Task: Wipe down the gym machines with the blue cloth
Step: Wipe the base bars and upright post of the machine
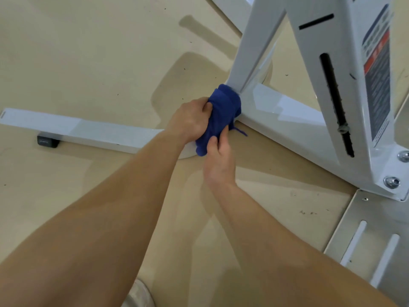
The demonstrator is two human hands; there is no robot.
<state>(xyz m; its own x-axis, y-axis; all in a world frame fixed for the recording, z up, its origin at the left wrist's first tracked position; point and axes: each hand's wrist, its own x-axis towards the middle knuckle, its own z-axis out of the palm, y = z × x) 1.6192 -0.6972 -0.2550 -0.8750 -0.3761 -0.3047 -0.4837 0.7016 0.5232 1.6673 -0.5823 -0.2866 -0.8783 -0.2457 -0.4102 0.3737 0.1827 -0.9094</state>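
From the head camera, the blue cloth (222, 111) is bunched into a tight wad and pressed against the foot of the white slanted strut (250, 52), where the strut meets the machine's base bar (93, 131). The left hand (190, 120) has its fingers curled round the upper part of the wad. The right hand (218, 156) pinches the cloth's lower end between thumb and fingertips.

A loose thread (240, 131) trails from the cloth onto the floor (88, 52) beside the joint. It could probably catch under the frame edge and tug the cloth. Wadded this tightly, the cloth likely touches little metal, so the corner may stay dusty. Knuckles could also scrape the strut's edge if the rubbing is hard.
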